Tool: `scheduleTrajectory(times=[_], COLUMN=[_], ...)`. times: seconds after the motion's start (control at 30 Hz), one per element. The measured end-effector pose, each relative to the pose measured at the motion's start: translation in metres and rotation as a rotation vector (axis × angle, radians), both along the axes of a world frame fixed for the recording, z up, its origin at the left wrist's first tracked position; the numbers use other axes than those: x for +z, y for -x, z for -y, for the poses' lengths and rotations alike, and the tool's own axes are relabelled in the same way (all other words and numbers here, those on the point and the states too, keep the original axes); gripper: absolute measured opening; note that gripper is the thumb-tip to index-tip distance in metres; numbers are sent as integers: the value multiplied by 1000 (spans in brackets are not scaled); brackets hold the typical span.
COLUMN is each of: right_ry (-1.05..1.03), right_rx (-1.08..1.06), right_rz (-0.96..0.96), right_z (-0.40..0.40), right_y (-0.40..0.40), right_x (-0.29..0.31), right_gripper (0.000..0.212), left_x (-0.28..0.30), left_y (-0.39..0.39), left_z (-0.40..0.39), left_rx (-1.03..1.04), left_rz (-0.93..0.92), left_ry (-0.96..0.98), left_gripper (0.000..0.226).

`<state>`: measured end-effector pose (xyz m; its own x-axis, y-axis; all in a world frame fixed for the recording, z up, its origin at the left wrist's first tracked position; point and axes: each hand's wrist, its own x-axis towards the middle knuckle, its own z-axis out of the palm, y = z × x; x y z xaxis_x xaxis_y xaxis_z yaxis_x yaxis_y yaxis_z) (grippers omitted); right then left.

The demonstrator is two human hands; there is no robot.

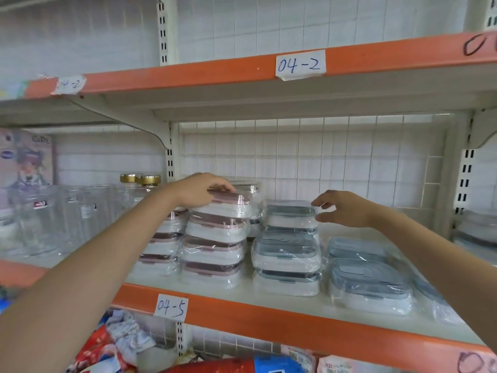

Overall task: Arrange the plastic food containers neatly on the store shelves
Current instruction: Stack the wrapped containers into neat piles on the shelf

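On the middle shelf point(269, 294) stand stacks of plastic-wrapped white food containers. My left hand point(199, 190) grips the top pink-lidded container point(228, 204) of the tall pink stack point(213, 246). Another pink stack point(164, 243) stands behind my left arm. My right hand point(345, 208) hovers with loosely curled fingers at the right edge of the top blue-lidded container point(290, 215), touching its wrap and holding nothing. That container tops a blue-lidded stack point(286, 262). A lower blue-lidded container point(368, 284) lies to the right.
Clear glass jars point(53, 216) and gold-capped jars point(149, 181) fill the shelf's left side. The upper shelf edge point(298, 64) labelled 04-2 hangs overhead. Packaged goods point(115, 348) lie on the shelf below. A shelf upright point(464, 179) stands at the right.
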<state>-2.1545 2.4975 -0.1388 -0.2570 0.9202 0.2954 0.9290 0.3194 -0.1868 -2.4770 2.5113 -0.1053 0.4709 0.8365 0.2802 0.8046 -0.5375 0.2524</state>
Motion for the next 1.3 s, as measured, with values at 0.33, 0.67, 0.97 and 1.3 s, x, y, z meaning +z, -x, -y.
scheduleTrajectory(times=[0.33,0.67,0.97,1.3], right_ry=[291,437,-30,-36], right_rx=[-337,-297,-400,-436], right_rz=[291,322,96,-190], right_z=[-14,-47,-12,-5], right_y=[-75,-78,-104,-112], right_x=[-34,-49,-2,-8], right_gripper=[70,40,86,61], left_x=[-36,-75,-88,-21], left_y=[-98,-193,-242,-172], left_z=[20,23,29,23], left_rx=[-191,-366,-363,-303], left_rz=[69,-265,-344,102], left_ry=[-378,-111,115,28], left_gripper=[32,52,75,80])
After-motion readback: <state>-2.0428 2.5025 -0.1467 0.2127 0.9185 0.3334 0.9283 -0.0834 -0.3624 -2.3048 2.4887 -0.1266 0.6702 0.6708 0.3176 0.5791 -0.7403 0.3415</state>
